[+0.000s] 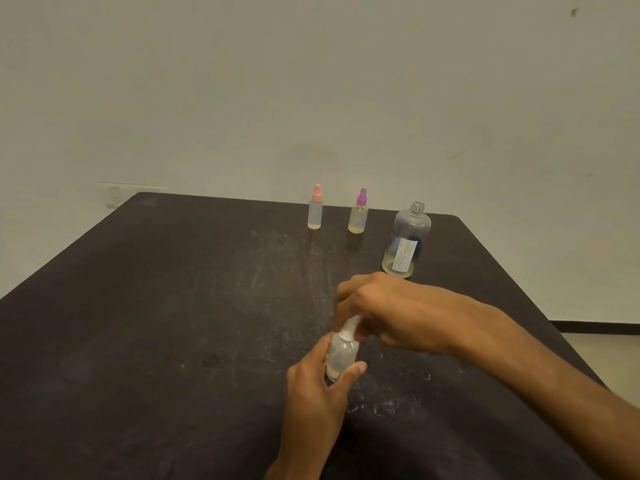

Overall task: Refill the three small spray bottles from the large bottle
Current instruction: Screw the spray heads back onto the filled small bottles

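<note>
My left hand [318, 382] grips the body of a small clear spray bottle [341, 353] standing on the dark table [173, 323]. My right hand [377, 310] curls over its white spray top [349, 325], fingers around the cap. Two more small spray bottles stand upright at the table's far edge: one with a pink cap [315, 207] and one with a purple cap [359, 212], both holding pale liquid. The large clear bottle [406, 242] stands uncapped to their right, with a little yellowish liquid at its bottom and a label on its side.
A pale wall rises behind the table. A wall socket [114, 195] sits by the far left corner. The table's right edge runs diagonally past my right forearm, with floor and a dark skirting [595, 326] beyond it.
</note>
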